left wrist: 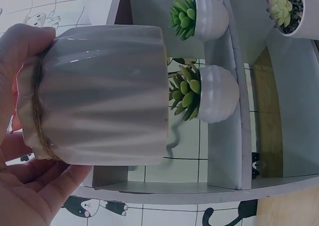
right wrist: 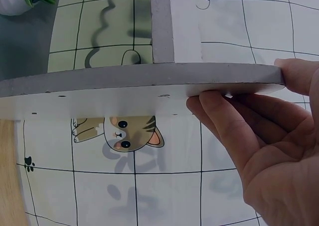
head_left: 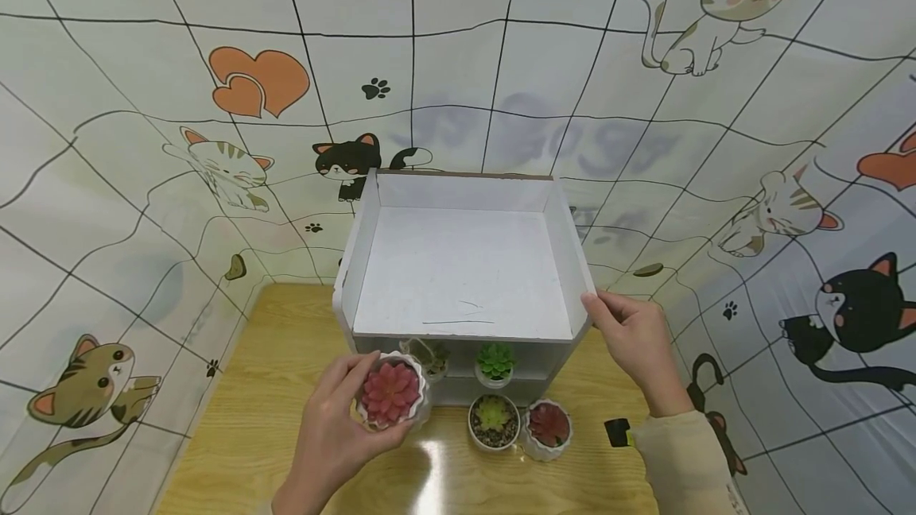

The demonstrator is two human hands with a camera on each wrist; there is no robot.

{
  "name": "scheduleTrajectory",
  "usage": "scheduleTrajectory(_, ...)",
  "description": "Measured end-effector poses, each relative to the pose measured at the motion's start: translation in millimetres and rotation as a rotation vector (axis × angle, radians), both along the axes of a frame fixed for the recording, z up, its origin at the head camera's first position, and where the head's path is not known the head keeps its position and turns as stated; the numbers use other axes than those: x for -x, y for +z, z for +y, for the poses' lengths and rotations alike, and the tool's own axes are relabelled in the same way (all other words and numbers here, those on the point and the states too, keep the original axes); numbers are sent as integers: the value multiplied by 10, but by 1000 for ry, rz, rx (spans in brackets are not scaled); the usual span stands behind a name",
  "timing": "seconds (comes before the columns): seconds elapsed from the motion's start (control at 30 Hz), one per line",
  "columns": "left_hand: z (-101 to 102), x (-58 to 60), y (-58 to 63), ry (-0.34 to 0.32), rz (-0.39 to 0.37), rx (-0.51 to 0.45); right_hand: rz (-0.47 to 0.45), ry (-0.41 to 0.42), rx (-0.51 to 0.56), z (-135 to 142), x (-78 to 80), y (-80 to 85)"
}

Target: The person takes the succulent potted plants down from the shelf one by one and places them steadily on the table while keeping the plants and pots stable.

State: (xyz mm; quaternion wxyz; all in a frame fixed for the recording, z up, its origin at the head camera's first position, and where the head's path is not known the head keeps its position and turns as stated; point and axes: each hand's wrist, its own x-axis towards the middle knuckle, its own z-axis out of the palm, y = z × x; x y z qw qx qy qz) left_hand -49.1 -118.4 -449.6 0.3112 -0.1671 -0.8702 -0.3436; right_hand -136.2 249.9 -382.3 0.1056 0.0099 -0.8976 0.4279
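My left hand (head_left: 336, 420) holds a white fluted pot (left wrist: 104, 96) by its rim, thumb and fingers spread around the wavy edge. A pink artificial succulent (head_left: 390, 394) fills the pot, and twine (left wrist: 37, 106) circles its neck. It is held up in front of the left part of a white shelf unit (head_left: 465, 269). My right hand (head_left: 637, 340) pinches the front edge of the unit's right side panel (right wrist: 124, 76), thumb on the edge and fingers against the outer face. The unit's top tier holds nothing.
Below the top tier stand a small green succulent (head_left: 495, 361) and another (head_left: 435, 358), partly hidden by the held pot. On the wooden table (head_left: 236, 412) in front are a gravel-filled succulent pot (head_left: 494, 424) and a dark red succulent (head_left: 549, 424). Cat-print cloth (head_left: 458, 70) surrounds the table.
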Motion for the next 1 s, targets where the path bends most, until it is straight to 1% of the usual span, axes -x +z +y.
scheduleTrajectory(0.4,-2,-60,-109,24,-39,-12,19,5,-4,-6,9,-22)
scheduleTrajectory(0.6,-5,-82,-158,35,-77,-10,3,10,14,0,8,-18)
scheduleTrajectory(0.8,7,-105,-249,59,-129,-13,6,14,21,-3,2,-16)
scheduleTrajectory(1.0,34,-117,-339,65,-145,-24,3,9,19,-5,3,-15)
